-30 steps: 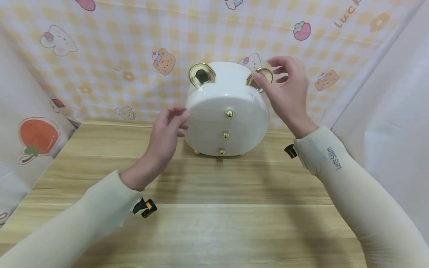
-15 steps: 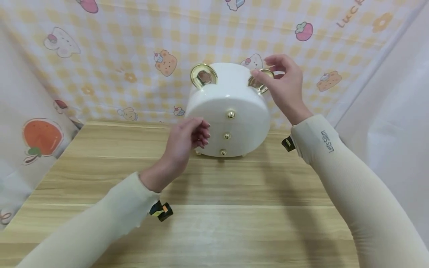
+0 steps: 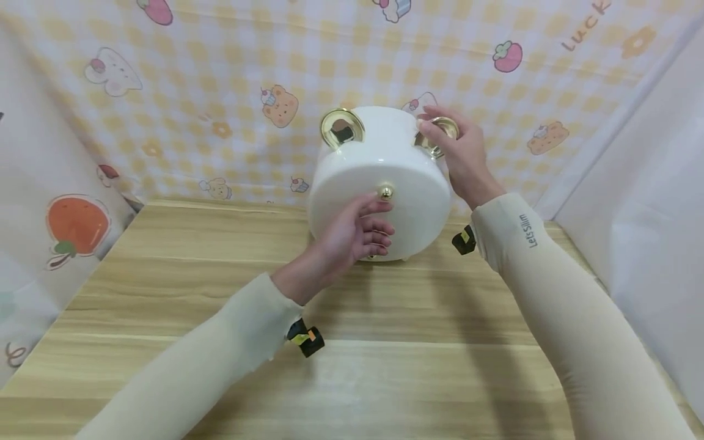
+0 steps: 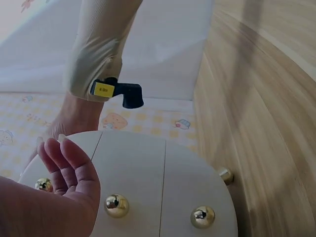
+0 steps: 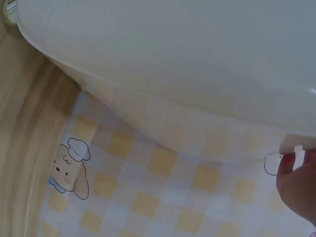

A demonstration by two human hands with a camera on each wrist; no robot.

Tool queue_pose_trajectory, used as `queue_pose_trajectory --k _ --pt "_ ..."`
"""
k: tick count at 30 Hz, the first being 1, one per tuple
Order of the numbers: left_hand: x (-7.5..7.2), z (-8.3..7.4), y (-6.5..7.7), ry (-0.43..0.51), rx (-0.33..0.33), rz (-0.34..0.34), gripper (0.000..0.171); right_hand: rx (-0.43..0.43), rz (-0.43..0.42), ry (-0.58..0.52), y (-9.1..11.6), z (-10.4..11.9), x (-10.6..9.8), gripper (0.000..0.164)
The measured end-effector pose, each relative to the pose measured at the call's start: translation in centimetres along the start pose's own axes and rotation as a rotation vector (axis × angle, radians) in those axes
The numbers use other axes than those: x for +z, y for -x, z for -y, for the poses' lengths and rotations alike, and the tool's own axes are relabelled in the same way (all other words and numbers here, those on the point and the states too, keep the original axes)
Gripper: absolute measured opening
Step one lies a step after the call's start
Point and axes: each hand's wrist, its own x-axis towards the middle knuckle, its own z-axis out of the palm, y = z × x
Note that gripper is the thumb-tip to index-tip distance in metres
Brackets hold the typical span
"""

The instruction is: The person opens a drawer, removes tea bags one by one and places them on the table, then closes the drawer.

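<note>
A glossy white drawer box [image 3: 389, 137] with two round gold ears stands upright on the table, its back towards the patterned cloth. Gold knobs run down its front, the top knob [image 3: 386, 193] showing beside the fingertips of my left hand [image 3: 345, 235]. That hand is in front of the box, fingers loosely bent, covering the middle knob in the head view. Seams between the drawers show in the left wrist view, with a middle knob [image 4: 116, 206] and a lower knob [image 4: 202, 217]. My right hand [image 3: 464, 150] holds the right gold ear [image 3: 451, 127], thumb in front, fingers behind.
The wooden table [image 3: 396, 379] extends in front of the box. A yellow checked cloth [image 3: 220, 73] with cartoon prints hangs close behind it, and white cloth [image 3: 649, 183] hangs at the sides. A left gold ear [image 3: 342, 128] sticks up from the box top.
My left hand has moved right from the box's left side to the top knob. My right hand has closed in around the right ear. The box stays in place while the head view shifts slightly.
</note>
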Motion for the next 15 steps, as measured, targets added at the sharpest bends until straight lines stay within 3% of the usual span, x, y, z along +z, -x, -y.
queue_pose_trajectory --k 5,9,15 --pt "0.5 -0.1 -0.6 0.001 -0.033 0.031 0.052 0.064 0.084 -0.003 0.1 -0.5 0.3 0.050" --pt "0.7 -0.2 -1.1 0.007 -0.031 0.039 0.054 0.080 0.149 -0.082 0.2 -0.9 0.2 0.054" --pt "0.7 -0.4 -1.8 0.009 -0.026 0.045 0.056 0.053 0.246 -0.139 0.1 -1.5 0.1 0.056"
